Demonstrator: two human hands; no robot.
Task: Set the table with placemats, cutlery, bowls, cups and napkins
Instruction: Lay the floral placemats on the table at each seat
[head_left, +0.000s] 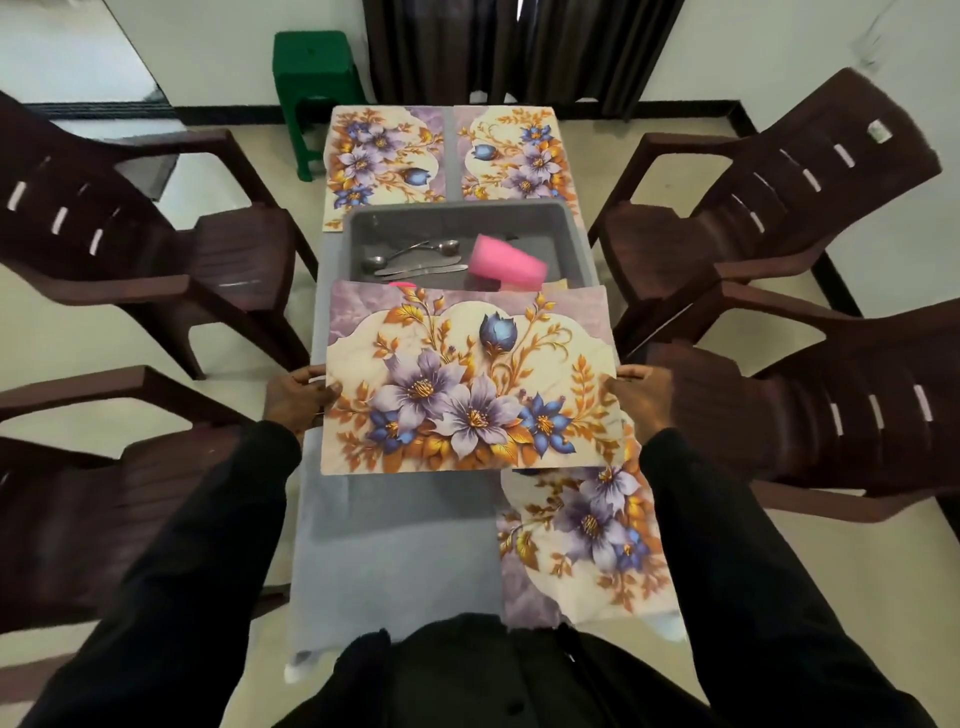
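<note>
I hold a floral placemat (470, 379) flat above the near half of the grey table (395, 551). My left hand (298, 397) grips its left edge and my right hand (641, 397) grips its right edge. Two matching placemats lie at the far end, one on the left (382, 161) and one on the right (511, 153). Another placemat (584, 535) lies at the near right, partly under the held one. A grey bin (566, 228) in the middle holds spoons and knives (415, 257) and a pink cup (506, 262) on its side.
Dark brown plastic chairs stand around the table: two on the left (130, 228) (104, 478) and two on the right (779, 192) (831, 395). A green stool (314, 83) and dark curtains (519, 47) are beyond the far end.
</note>
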